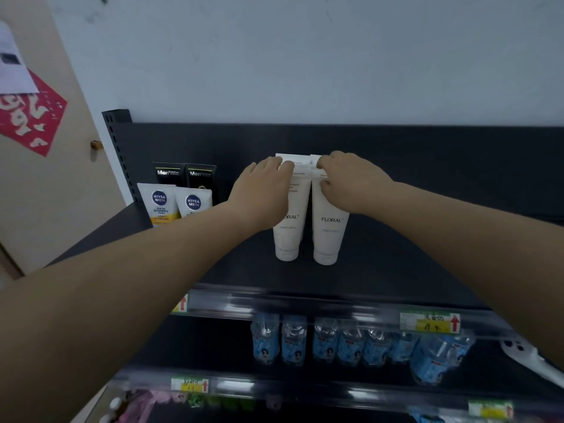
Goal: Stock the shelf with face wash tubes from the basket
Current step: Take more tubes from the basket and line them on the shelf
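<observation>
Two cream FLORAL face wash tubes stand cap-down, side by side, on the black top shelf [396,264]. My left hand [262,190] grips the upper part of the left tube [290,233]. My right hand [348,181] grips the upper part of the right tube [328,236]. Both tubes' crimped white ends show just above my fingers. The basket is out of view.
Nivea Men tubes [160,206] and black Men tubes [200,175] stand at the shelf's left end. Water bottles [335,340] fill the shelf below, behind a price rail [427,322]. A white object [531,358] pokes in at the right. A door [45,166] is on the left.
</observation>
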`<action>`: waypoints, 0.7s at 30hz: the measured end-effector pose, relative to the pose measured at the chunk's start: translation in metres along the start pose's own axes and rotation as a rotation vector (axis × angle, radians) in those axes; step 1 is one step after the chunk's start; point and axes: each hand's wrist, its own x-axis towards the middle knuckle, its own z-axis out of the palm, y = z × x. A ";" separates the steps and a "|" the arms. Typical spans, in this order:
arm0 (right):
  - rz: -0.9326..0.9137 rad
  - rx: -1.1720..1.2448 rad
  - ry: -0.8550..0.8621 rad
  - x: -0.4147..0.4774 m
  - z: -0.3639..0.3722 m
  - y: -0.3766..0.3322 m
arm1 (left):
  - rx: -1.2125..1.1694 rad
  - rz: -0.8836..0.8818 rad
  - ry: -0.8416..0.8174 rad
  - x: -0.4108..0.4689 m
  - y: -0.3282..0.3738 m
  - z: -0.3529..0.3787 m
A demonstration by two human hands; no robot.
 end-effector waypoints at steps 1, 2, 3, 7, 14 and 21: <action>-0.006 -0.012 0.026 -0.003 0.000 -0.003 | 0.018 0.000 0.018 -0.003 0.001 -0.001; -0.011 -0.025 0.051 -0.006 0.000 -0.005 | 0.029 -0.005 0.023 -0.007 0.002 -0.002; -0.013 -0.036 0.072 -0.010 0.000 -0.008 | 0.033 -0.013 0.018 -0.012 0.003 -0.003; -0.012 -0.022 0.093 -0.027 0.002 -0.023 | 0.048 -0.030 0.010 -0.032 0.005 -0.009; -0.036 -0.024 0.098 -0.062 0.016 -0.057 | 0.069 -0.058 -0.040 -0.082 0.004 -0.015; -0.084 -0.024 0.028 -0.098 0.039 -0.100 | 0.086 -0.118 -0.109 -0.147 -0.003 -0.005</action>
